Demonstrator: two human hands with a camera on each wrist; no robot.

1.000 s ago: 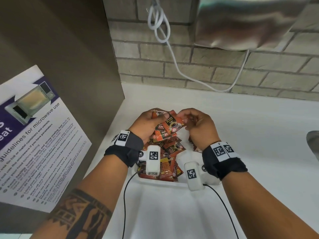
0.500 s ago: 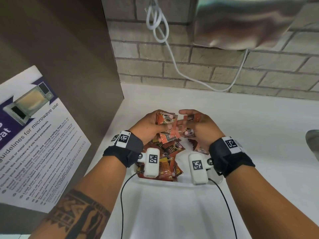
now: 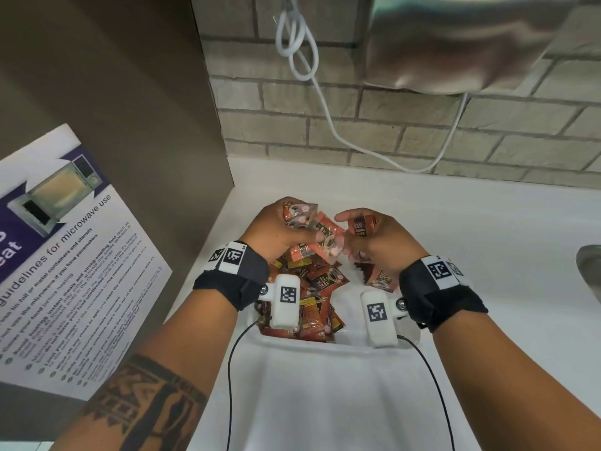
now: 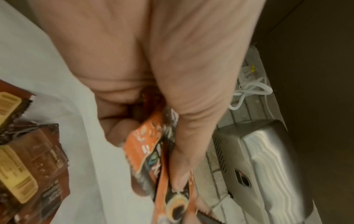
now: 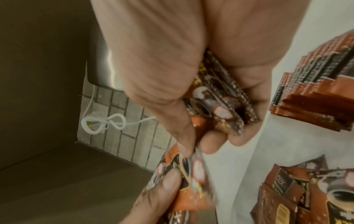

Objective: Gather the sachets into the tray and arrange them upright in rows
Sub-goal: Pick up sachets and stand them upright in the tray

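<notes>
Both hands hover over a white tray (image 3: 354,332) full of orange-brown coffee sachets (image 3: 320,305). My left hand (image 3: 279,229) grips a loose bunch of sachets (image 3: 312,232), seen close as orange packets (image 4: 151,153) in the left wrist view. My right hand (image 3: 374,239) holds a small stack of sachets (image 3: 363,225) in its palm, shown as dark packets (image 5: 216,97) in the right wrist view. The right thumb and forefinger pinch the edge of a sachet (image 5: 184,169) from the left hand's bunch. A short row of sachets (image 5: 316,91) stands upright at the tray's right side.
The tray sits on a white counter (image 3: 487,255) in a corner. A brown panel (image 3: 130,109) with a microwave-guidelines poster (image 3: 65,255) stands to the left. A brick wall (image 3: 390,131), a white cable (image 3: 299,53) and a steel appliance (image 3: 471,40) lie behind. A sink edge (image 3: 590,271) is at the right.
The hands have drawn slightly apart and risen. The right hand now shows a stack of sachets in its palm, and the left hand's bunch has shifted up and left.
</notes>
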